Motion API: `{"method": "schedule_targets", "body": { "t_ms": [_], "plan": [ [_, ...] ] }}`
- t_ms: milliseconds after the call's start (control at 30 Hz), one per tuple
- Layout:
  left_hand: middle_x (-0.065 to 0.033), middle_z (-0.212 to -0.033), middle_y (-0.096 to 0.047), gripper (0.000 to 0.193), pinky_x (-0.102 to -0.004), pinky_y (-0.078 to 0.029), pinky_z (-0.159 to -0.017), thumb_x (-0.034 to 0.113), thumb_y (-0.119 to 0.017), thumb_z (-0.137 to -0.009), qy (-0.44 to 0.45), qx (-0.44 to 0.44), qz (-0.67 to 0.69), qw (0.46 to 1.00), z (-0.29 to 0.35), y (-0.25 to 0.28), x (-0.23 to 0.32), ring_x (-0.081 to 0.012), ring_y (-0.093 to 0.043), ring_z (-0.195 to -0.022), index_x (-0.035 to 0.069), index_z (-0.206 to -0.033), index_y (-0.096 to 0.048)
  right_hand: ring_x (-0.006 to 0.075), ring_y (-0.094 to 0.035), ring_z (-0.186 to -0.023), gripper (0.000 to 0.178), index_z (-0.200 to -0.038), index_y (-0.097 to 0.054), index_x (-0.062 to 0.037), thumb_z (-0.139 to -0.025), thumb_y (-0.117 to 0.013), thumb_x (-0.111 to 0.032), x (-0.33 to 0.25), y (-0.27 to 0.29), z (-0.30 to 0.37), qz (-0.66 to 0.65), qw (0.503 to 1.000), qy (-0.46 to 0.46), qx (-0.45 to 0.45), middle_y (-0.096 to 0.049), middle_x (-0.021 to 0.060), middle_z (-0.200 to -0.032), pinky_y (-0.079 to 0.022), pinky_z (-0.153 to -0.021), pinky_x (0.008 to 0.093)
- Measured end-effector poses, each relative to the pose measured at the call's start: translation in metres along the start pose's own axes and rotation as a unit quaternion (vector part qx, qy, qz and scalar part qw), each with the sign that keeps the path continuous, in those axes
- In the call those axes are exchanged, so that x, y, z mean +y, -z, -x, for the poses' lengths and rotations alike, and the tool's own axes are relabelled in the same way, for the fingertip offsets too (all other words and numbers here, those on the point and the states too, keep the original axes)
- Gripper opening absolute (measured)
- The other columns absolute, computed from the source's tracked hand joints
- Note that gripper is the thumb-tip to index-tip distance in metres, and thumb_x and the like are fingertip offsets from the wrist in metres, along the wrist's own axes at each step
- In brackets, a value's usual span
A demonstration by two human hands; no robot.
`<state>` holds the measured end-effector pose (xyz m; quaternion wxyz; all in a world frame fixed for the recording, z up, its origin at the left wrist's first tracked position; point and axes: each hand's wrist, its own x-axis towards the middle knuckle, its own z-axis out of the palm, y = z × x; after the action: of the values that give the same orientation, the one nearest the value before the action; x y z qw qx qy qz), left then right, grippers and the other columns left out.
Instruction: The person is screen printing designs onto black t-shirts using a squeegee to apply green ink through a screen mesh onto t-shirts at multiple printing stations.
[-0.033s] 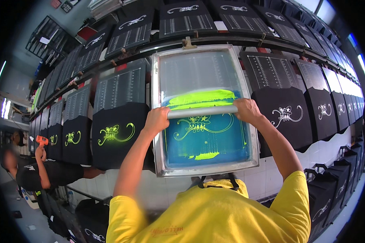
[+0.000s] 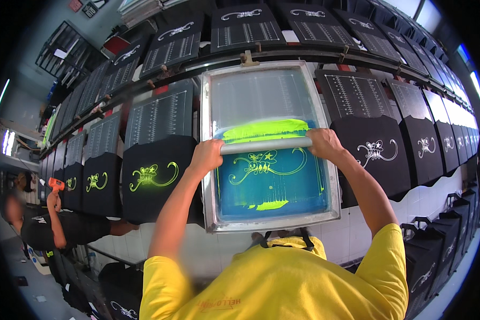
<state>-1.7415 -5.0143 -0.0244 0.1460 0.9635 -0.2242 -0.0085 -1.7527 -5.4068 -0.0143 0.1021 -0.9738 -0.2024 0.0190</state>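
A silk-screen frame (image 2: 207,194) with a metal rim lies in front of me. Its mesh (image 2: 298,192) is blue in the lower half, with a curling design showing in yellow-green. Across the middle runs a grey squeegee (image 2: 266,146). My left hand (image 2: 207,156) is closed around its left end, and my right hand (image 2: 327,144) grips the right end. A thick band of fluorescent yellow-green ink (image 2: 269,129) lies just beyond the squeegee. A smaller smear of ink (image 2: 272,205) sits near the frame's near edge. Whatever lies under the screen is mostly hidden.
To the left, black shirts (image 2: 157,200) on boards carry yellow-green prints. Black shirts (image 2: 376,176) on the right bear white ones. Another row of boards (image 2: 245,34) stands beyond a rail. At far left a co-worker (image 2: 42,232) holds an orange heat gun (image 2: 55,184).
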Motion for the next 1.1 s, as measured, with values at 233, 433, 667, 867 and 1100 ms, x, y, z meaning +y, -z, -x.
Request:
{"method": "schedule_targets", "body": {
  "t_ms": [233, 433, 667, 867, 1100],
  "plan": [
    [-0.0179, -0.089, -0.067, 0.023, -0.0489, -0.053, -0.071, 0.0, -0.059, -0.068, 0.021, 0.033, 0.008, 0.999, 0.014, 0.026, 0.015, -0.0393, -0.065, -0.081, 0.005, -0.088, -0.067, 0.0347, -0.067, -0.082, 0.016, -0.083, -0.065, -0.0044, -0.067, -0.068, -0.005, -0.016, 0.034, 0.011, 0.003, 0.999, 0.01, 0.037, -0.067, 0.0161, -0.084, -0.054, -0.073, 0.0451],
    [-0.0127, -0.098, -0.069, 0.032, -0.0444, -0.055, -0.073, -0.001, -0.06, -0.068, 0.011, 0.047, -0.006, 0.999, 0.101, 0.018, 0.052, -0.0336, -0.067, -0.087, 0.006, -0.098, -0.067, 0.0318, -0.064, -0.082, 0.025, -0.086, -0.061, -0.0055, -0.063, -0.07, -0.003, -0.044, 0.013, 0.099, -0.023, 0.994, 0.054, 0.092, -0.063, 0.0117, -0.085, -0.054, -0.068, 0.042],
    [-0.007, -0.11, -0.067, 0.03, -0.0374, -0.055, -0.085, -0.004, -0.059, -0.072, 0.026, 0.09, 0.032, 0.995, 0.193, -0.026, 0.093, -0.0262, -0.064, -0.106, 0.005, -0.1, -0.065, 0.0296, -0.062, -0.095, 0.033, -0.09, -0.059, -0.0035, -0.059, -0.07, -0.001, -0.087, -0.025, 0.193, -0.034, 0.994, 0.028, 0.095, -0.061, 0.0114, -0.097, -0.054, -0.077, 0.0394],
    [-0.0068, -0.12, -0.061, 0.036, -0.0373, -0.051, -0.095, -0.002, -0.061, -0.073, 0.032, 0.084, 0.012, 0.996, 0.221, -0.047, 0.107, -0.0271, -0.059, -0.115, 0.004, -0.109, -0.061, 0.0331, -0.053, -0.117, 0.052, -0.107, -0.059, -0.0005, -0.061, -0.078, -0.013, -0.098, -0.04, 0.218, -0.007, 0.998, 0.013, 0.056, -0.055, 0.0175, -0.119, -0.048, -0.094, 0.0429],
    [-0.0101, -0.137, -0.048, 0.05, -0.0497, -0.033, -0.112, 0.005, -0.063, -0.075, 0.027, 0.034, -0.037, 0.998, 0.238, -0.061, 0.113, -0.03, -0.045, -0.131, 0.002, -0.124, -0.053, 0.0378, -0.04, -0.13, 0.075, -0.124, -0.051, 0.0048, -0.065, -0.083, -0.029, -0.106, -0.051, 0.235, -0.065, 0.998, -0.018, 0.016, -0.044, 0.0205, -0.133, -0.035, -0.108, 0.0469]
  ]
}}
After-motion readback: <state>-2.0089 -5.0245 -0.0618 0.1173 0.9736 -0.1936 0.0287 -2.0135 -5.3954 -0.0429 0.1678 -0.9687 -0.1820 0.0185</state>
